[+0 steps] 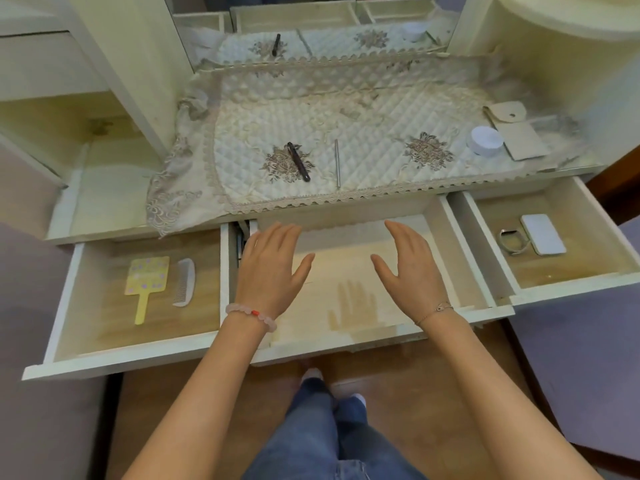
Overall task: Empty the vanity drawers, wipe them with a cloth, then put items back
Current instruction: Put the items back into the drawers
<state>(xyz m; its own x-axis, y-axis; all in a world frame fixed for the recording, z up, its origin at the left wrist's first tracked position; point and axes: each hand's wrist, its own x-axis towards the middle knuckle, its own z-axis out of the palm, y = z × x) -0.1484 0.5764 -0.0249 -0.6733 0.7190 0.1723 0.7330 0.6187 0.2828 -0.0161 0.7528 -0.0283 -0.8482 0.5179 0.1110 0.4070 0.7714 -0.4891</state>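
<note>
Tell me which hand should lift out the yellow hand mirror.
Left. The left hand, open, empty, hovers nearest the left wooden drawer holding the yellow hand mirror; the right hand is farther, over the right side of the middle drawer.

matt wood-grain drawer (346, 271), quilted lace-edged cloth (346, 133), metal rod (337, 163)

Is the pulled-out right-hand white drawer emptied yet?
Not empty. The right-hand white drawer holds a flat white rectangular device and a grey metal band on its wooden floor.
</note>
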